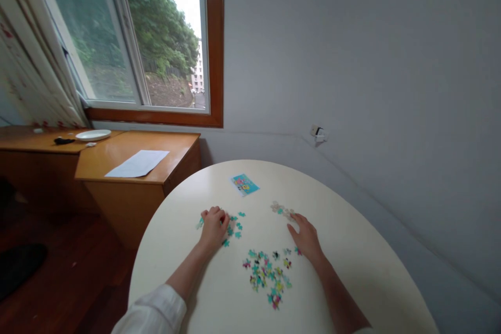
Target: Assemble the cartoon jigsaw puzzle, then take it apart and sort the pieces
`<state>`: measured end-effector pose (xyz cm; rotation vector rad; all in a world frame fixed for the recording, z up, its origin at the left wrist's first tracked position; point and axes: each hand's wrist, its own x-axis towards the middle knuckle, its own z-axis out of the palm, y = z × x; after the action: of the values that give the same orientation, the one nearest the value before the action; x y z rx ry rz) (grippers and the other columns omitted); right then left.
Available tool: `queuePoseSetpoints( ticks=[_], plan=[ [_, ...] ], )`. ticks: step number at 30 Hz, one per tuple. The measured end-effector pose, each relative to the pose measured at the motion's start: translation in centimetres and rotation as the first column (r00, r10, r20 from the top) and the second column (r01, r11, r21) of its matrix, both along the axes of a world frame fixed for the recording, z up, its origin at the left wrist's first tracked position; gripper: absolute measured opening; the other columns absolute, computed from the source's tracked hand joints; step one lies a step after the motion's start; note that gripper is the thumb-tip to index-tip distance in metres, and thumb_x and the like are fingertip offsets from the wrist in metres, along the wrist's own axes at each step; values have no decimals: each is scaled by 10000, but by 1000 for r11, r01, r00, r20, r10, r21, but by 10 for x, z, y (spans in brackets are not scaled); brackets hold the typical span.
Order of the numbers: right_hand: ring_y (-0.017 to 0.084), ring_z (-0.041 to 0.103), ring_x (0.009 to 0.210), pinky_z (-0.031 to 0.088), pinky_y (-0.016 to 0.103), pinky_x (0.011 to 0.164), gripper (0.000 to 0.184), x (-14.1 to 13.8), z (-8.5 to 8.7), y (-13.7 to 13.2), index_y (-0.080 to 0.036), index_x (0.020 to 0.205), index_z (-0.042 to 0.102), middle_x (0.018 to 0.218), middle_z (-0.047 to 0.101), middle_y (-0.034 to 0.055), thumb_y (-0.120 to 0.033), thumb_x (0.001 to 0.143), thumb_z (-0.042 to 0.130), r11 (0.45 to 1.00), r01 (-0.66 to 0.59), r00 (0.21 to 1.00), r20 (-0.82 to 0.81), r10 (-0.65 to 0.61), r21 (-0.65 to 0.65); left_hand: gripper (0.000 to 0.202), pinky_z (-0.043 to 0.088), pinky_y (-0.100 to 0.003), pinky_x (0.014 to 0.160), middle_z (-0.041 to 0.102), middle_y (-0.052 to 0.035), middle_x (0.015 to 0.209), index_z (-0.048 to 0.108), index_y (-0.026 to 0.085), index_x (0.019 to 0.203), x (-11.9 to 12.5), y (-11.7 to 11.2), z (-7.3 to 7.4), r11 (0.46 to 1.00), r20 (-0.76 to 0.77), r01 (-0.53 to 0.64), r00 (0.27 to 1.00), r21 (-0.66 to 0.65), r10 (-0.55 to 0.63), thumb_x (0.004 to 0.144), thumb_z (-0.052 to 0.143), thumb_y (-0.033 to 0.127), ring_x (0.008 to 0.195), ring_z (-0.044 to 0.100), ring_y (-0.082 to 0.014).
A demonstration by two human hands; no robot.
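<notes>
My left hand [214, 225] is over a loose group of teal jigsaw puzzle pieces [230, 230] on the left part of the table. Its fingers are curled together, and whatever is between them is hidden. To the right, my right hand [307, 236] has its thumb apart from its fingers. Those fingertips reach the edge of a small group of pale, face-down-looking puzzle pieces [277, 207] with a teal one among them. Between my forearms lies a larger heap of mixed-colour puzzle pieces [266, 271]. A small blue picture card [245, 185] rests flat beyond my hands.
The round white table [352, 271] stands close to the grey wall [352, 62]. At left, a wooden desk [183, 141] holds a sheet of paper [138, 163] and a white plate [94, 135]. A wall socket with a plug [319, 133] is behind the table.
</notes>
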<state>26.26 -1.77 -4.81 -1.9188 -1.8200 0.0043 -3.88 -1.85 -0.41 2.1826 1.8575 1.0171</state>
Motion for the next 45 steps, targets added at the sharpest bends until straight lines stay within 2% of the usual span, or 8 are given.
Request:
queuePoseSetpoints(
  ticks=[3,8,16,20,29,36,41,45],
  plan=[
    [202,505,1146,342,343,1014,407,0,3,0,-110,1173,559,1228,563,111,-238,829,383,1000,-15,999,-34,15,7,305,247,-334,791,529,-17,673,477,170,547,0,-3,0,999,-33,-3,999,50,5,835,399,234,766,493,-163],
    [190,515,1142,358,340,1005,391,-1,3,1,-125,1143,590,1214,582,102,-170,833,357,999,-9,999,-45,11,35,301,250,-335,788,517,-18,656,473,167,538,2,-8,4,995,-104,46,994,91,-36,828,407,214,737,488,-155],
    [186,563,1063,394,318,972,345,2,0,3,-112,1065,633,1140,627,104,-200,835,392,997,-36,993,-110,43,64,273,282,-342,797,526,-25,672,495,173,550,2,-9,2,988,-131,134,984,81,-123,812,418,185,711,481,-153],
    [201,563,1057,408,340,955,353,1,-3,3,-123,1111,610,1116,630,114,-216,823,426,992,-22,993,-114,36,122,294,341,-310,732,486,-10,625,475,178,532,0,-3,-5,974,-77,192,980,122,-183,820,417,198,643,459,-144],
    [193,594,945,437,328,912,239,2,-7,4,-174,911,674,993,649,91,-170,771,481,981,-16,987,-157,47,191,300,381,-276,616,488,-17,616,491,178,529,-1,-1,-7,962,-69,233,972,144,-225,820,422,199,599,467,-144],
    [218,597,922,440,357,888,237,2,-8,5,-154,919,682,993,640,121,-208,771,505,979,1,982,-186,38,204,270,388,-286,647,513,-37,638,560,171,574,2,0,-10,943,-214,298,941,147,-264,817,446,194,623,484,-150],
    [207,598,895,440,346,879,214,2,-9,6,-165,854,691,955,645,107,-197,756,504,974,7,971,-234,46,224,274,397,-302,683,520,-45,662,560,167,618,2,-3,-9,937,-262,285,938,201,-229,846,416,214,660,493,-160],
    [196,602,859,451,338,851,205,3,-9,5,-177,770,689,900,656,94,-212,757,487,968,27,953,-300,50,249,173,378,-362,805,570,-71,828,610,171,810,3,-6,-7,920,-278,336,921,204,-274,825,477,280,796,528,-179]
  ],
)
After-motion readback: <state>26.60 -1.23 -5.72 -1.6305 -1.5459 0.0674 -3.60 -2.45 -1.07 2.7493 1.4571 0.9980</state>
